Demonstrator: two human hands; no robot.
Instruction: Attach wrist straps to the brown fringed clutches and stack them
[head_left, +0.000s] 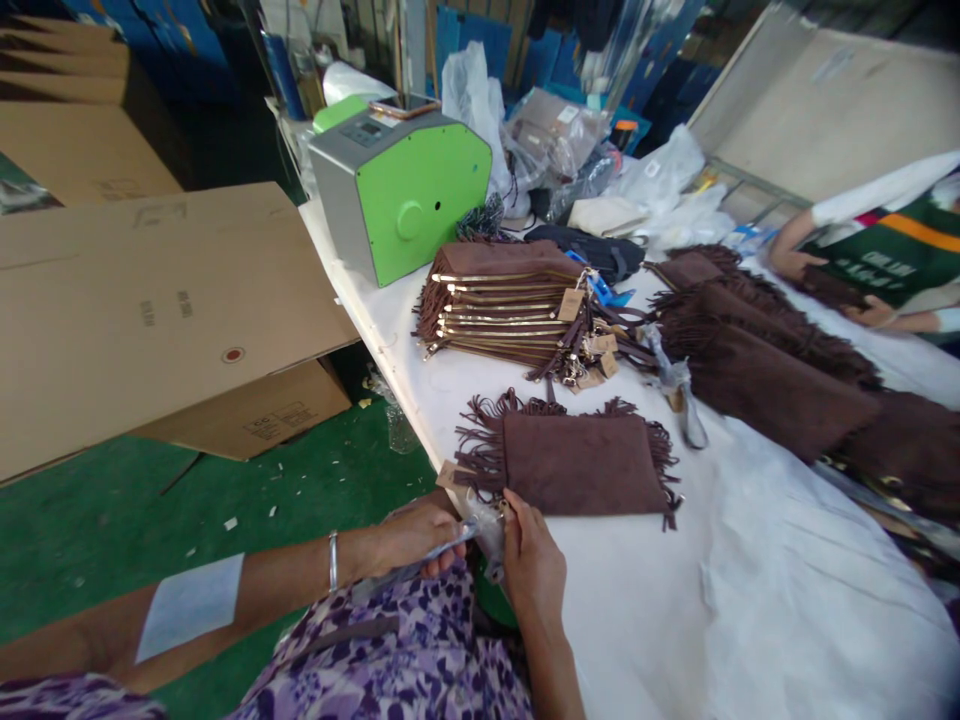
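Note:
A brown fringed pouch (577, 465) lies flat at the table's near edge, its tassels spread at both ends. My left hand (416, 538), wearing a silver bangle, is closed around a strap in clear plastic wrap (450, 545). The fingertips of my right hand (536, 565) pinch a small metal clasp (504, 508) by the pouch's lower left corner; the fingers partly hide it. Crumpled clear plastic (489, 535) hangs between both hands. A cardboard tag (454, 477) sticks out at the pouch's left fringe.
Behind the pouch is a stack of brown zipped pouches (510, 310) with tags. A green and grey machine (420, 200) carries a phone (405, 105). More brown bags (772, 370) lie to the right, near a co-worker's hands (870, 312). Large cardboard boxes (165, 300) stand left.

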